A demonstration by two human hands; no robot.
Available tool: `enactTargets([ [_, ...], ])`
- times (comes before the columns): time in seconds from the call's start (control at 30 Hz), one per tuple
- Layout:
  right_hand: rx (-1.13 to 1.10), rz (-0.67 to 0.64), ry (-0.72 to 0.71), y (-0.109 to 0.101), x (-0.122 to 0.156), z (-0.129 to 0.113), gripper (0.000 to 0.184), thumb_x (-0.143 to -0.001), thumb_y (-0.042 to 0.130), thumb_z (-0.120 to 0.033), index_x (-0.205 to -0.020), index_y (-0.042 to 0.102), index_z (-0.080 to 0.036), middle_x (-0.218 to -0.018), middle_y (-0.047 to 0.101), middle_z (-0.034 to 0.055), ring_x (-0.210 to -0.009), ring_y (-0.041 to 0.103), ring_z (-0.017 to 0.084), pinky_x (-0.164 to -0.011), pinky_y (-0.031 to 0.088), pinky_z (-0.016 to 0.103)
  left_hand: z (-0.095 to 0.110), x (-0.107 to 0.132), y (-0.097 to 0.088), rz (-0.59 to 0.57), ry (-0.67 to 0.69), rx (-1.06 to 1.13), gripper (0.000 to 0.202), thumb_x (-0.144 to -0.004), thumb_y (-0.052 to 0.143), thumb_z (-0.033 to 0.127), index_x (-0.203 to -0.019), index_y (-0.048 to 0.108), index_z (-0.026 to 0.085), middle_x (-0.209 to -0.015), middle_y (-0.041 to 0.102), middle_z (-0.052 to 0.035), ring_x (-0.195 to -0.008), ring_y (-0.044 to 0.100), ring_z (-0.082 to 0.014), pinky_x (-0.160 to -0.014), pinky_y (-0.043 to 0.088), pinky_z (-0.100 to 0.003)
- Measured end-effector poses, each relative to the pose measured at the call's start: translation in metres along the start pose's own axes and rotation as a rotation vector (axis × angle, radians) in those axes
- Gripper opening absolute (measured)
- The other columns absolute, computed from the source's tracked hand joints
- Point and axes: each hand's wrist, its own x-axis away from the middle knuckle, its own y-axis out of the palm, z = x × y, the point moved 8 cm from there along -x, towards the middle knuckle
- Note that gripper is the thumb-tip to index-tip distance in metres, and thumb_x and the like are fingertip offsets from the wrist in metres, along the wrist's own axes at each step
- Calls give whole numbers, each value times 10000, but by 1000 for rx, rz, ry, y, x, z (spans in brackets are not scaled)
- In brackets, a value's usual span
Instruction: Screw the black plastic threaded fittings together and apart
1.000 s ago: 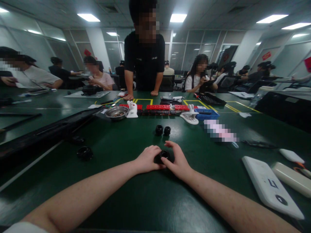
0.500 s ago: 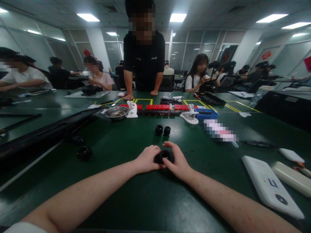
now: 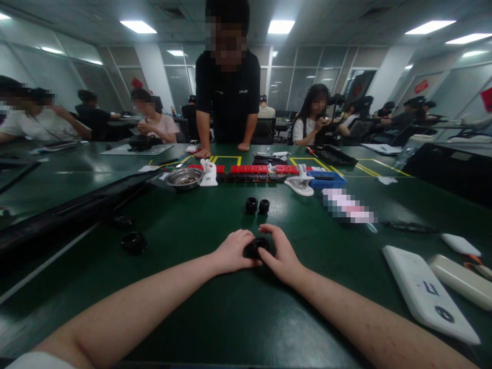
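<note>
A black ring-shaped fitting [image 3: 260,246] stands on the green table between my hands, its round opening facing up. My left hand [image 3: 235,251] wraps its left side, with the fingertips behind it partly hidden. My right hand [image 3: 281,254] curves around the other side, thumb on the near rim and forefinger arched beyond it. Just past my hands sit two smaller black fittings [image 3: 251,206] side by side. Another black fitting [image 3: 134,243] lies to the left of my left forearm.
A long black housing [image 3: 73,210] stretches along the left. Farther back are a metal bowl [image 3: 184,179], white clamps [image 3: 300,182], red strips [image 3: 253,169] and a blue tray [image 3: 326,180]. At right lies a white power bank-like block [image 3: 428,292]. A person [image 3: 227,92] leans on the far edge.
My hands and the fitting stay almost exactly in place. At the far left, a dark frame on the table has shifted and a seated person has raised an arm.
</note>
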Motion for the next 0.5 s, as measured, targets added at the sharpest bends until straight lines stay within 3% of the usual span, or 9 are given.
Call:
enactTargets([
  [0.13, 60, 50, 42, -3, -2, 2, 464, -674, 595, -261, -1088, 397, -192, -983, 499, 83, -921, 491, 237, -817, 422, 421, 2, 0, -1, -5, -3, 6, 360, -650, 621, 456, -872, 526, 188, -936, 528, -38, -854, 483, -218, -736, 396, -336],
  [0.23, 43, 15, 57, 1, -2, 4, 438, -673, 577, -229, -1074, 403, -194, -926, 511, 67, -869, 507, 222, -794, 435, 409, 2, 0, -1, -9, -4, 5, 345, -652, 620, 442, -867, 528, 190, -932, 530, -38, -852, 483, -218, -739, 396, -337],
  [0.37, -49, -57, -19, 6, 0, -1, 476, -667, 490, -128, -1124, 369, -190, -1020, 497, 76, -970, 485, 210, -879, 394, 399, 0, 0, 0, 2, 4, 2, 395, -646, 625, 452, -923, 517, 191, -945, 531, -41, -863, 480, -223, -757, 393, -348],
  [0.5, -15, -21, 5, 2, 0, 1, 489, -695, 533, -185, -1150, 354, -187, -1078, 474, 91, -1014, 459, 223, -900, 372, 412, 1, 0, 0, -1, 7, 2, 374, -654, 616, 463, -889, 522, 187, -938, 528, -42, -852, 479, -219, -747, 397, -342],
])
